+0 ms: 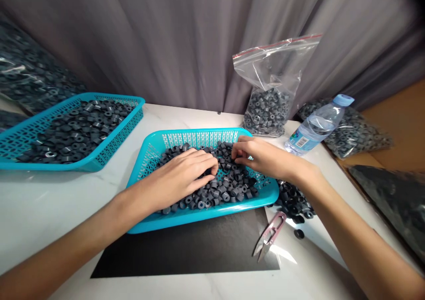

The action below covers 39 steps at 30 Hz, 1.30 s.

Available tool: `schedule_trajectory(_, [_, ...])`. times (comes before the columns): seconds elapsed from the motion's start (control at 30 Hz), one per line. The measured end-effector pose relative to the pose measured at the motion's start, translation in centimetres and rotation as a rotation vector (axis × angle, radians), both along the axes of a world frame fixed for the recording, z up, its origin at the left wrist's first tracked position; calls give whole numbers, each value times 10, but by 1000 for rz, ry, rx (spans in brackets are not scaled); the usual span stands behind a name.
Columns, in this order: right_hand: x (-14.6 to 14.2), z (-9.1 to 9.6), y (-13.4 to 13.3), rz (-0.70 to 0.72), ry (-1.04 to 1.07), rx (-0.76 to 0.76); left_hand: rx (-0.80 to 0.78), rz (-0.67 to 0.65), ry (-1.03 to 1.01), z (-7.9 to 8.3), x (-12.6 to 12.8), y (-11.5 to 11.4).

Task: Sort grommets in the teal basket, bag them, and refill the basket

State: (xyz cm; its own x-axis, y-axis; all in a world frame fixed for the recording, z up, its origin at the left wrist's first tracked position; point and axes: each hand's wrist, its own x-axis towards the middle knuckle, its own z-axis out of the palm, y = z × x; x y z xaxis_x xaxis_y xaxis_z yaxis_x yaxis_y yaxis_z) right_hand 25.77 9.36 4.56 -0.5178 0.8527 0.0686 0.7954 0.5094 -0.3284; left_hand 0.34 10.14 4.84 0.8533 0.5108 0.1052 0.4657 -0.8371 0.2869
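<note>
A turquoise plastic basket sits in front of me on a black mat, filled with small dark grey ring-shaped parts. My left hand lies palm down on the rings at the basket's left, fingers curled over them. My right hand reaches in from the right with its fingers bent, pinching among the rings near the basket's back edge. What exactly each hand holds is hidden by the fingers.
A second turquoise basket of rings stands at the left. A zip bag of rings, a water bottle and further bags are behind right. Loose rings and thread snips lie right of the basket.
</note>
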Motion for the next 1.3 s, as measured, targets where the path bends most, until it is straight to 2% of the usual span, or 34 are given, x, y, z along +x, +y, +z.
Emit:
schedule_trajectory(0.23, [-1,-2,-1,-19,-11,8,23,98,-85,-6,-5,4])
schedule_trajectory(0.37, [1,1,-2,-2,-33,8,22,107,-91,-11,-7,7])
schedule_trajectory(0.5, [-3,1,-5,10,-31,70,41,101,-55,-9,-4,4])
schedule_trajectory(0.7, [-27,-14,-7,118,92,67,104,123,11,-10,-3,3])
schedule_trajectory(0.87, [-32,-23,-5,141,106,88,15,131,23,-10,-3,4])
schedule_trajectory(1.1, [-29,-11,-5,96,179,46,-75,98,-32,-6,-1,3])
schedule_trajectory(1.3, [-19,1,-6,40,183,87,6,121,-37,-10,-3,5])
